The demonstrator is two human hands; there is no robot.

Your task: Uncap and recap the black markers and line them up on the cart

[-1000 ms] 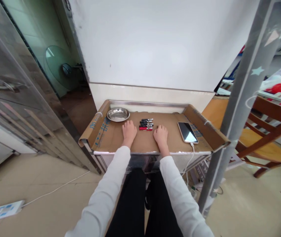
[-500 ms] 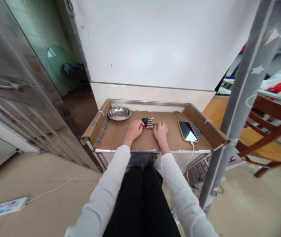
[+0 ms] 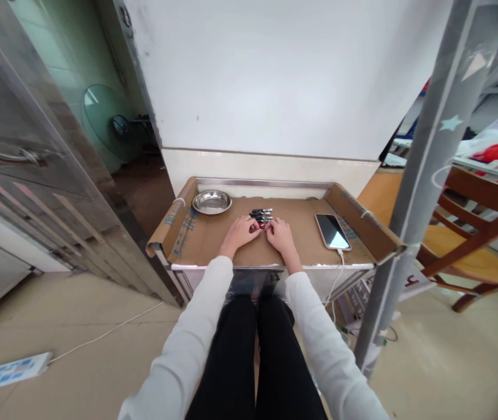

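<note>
Several black pens (image 3: 261, 211) with silvery ends lie side by side in a small row on the cardboard surface. A red pen (image 3: 261, 225) is at the near side of the row, mostly covered by my fingers. My left hand (image 3: 243, 232) is closed at the red pen's left end, thumb and fingers together. At its other end my right hand (image 3: 280, 234) is closed too, fingertips bent in on it. Both wrists rest near the front edge of the cardboard.
A round metal dish (image 3: 212, 202) sits at the back left of the cardboard-lined tabletop (image 3: 305, 251). On the right lies a phone (image 3: 333, 231) with a white charging cable (image 3: 340, 271) hanging over the front edge. Raised cardboard flaps border both sides; a grey post (image 3: 410, 192) stands at right.
My right hand has moved left to the pens and closed its fingers at the red one. My left hand has shifted slightly nearer and right, to the red pen's other end.
</note>
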